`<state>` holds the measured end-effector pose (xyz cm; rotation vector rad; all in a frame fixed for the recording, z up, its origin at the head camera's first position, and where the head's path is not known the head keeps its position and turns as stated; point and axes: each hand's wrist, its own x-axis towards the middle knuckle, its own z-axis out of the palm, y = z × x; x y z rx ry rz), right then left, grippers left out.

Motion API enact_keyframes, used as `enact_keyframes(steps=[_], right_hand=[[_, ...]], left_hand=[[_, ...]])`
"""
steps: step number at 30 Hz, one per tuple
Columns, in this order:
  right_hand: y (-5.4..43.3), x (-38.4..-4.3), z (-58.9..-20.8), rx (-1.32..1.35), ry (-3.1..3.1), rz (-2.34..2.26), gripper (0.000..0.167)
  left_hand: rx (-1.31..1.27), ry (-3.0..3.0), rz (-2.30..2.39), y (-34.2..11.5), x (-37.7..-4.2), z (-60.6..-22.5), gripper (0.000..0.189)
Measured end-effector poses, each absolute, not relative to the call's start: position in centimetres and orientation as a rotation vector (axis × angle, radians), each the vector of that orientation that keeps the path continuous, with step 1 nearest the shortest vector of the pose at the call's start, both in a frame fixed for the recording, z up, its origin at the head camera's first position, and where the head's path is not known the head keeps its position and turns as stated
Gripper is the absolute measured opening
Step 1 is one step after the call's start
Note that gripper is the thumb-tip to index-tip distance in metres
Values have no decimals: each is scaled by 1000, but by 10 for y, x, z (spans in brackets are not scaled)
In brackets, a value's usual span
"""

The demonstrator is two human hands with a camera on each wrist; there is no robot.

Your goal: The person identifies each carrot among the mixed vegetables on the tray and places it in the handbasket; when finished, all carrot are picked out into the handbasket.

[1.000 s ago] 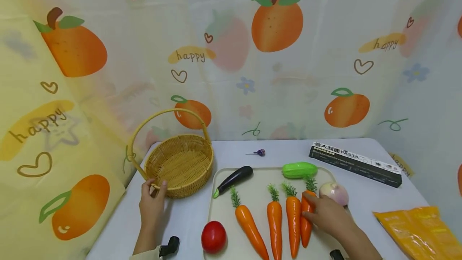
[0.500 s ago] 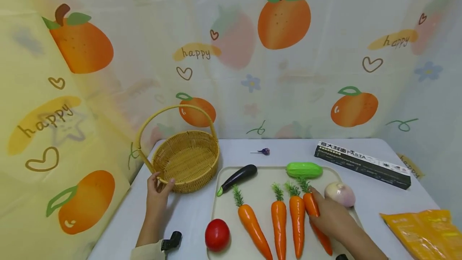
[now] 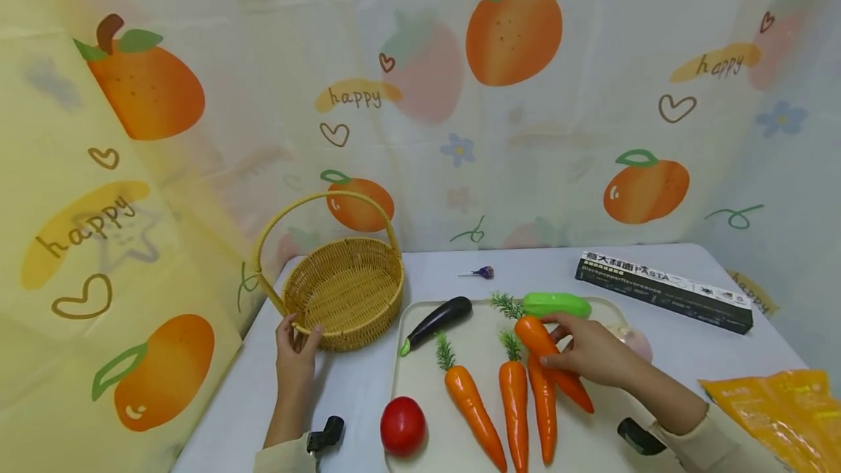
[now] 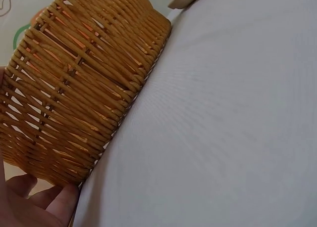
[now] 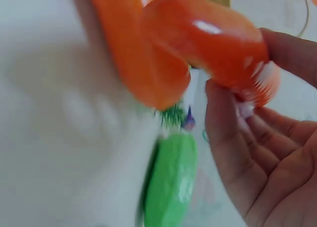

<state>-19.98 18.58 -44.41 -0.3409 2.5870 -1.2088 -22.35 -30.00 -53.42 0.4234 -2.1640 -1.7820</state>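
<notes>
My right hand (image 3: 594, 350) pinches an orange carrot (image 3: 540, 338) between thumb and fingers, also seen close up in the right wrist view. The carrot slants above another carrot (image 3: 542, 404) on the beige tray (image 3: 425, 378), its green top pointing to the back left. Two more carrots lie left of it, one in the middle (image 3: 514, 400) and one at the left (image 3: 474, 411). My left hand (image 3: 297, 358) holds the near left rim of a wicker basket (image 3: 368, 333) with a tall handle. In the left wrist view, fingers (image 4: 62, 204) touch the basket's woven side.
On the tray lie an eggplant (image 3: 440, 321), a green cucumber-like vegetable (image 3: 557, 304), a tomato (image 3: 403, 426) and a partly hidden onion (image 3: 636, 341). A lollipop (image 3: 482, 272) lies behind it. To the right are a black pasta box (image 3: 663, 290) and a yellow packet (image 3: 775, 411).
My right hand has taken hold of the rightmost carrot, raised it and swung its leafy end left over the neighbouring carrot. The left hand has stayed on the basket rim.
</notes>
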Motion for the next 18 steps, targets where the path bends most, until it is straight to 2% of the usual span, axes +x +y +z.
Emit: enact_keyframes(steps=[9,18], right_hand=[[148,-229,-444,-466,2410,-1342,62],[88,-250,-459,-552,2250,-1419,63]], left_hand=[[434,-2190,-1767,-299,-225,-538,72],[414,-2224,-1617,-303,-219,-537,74]])
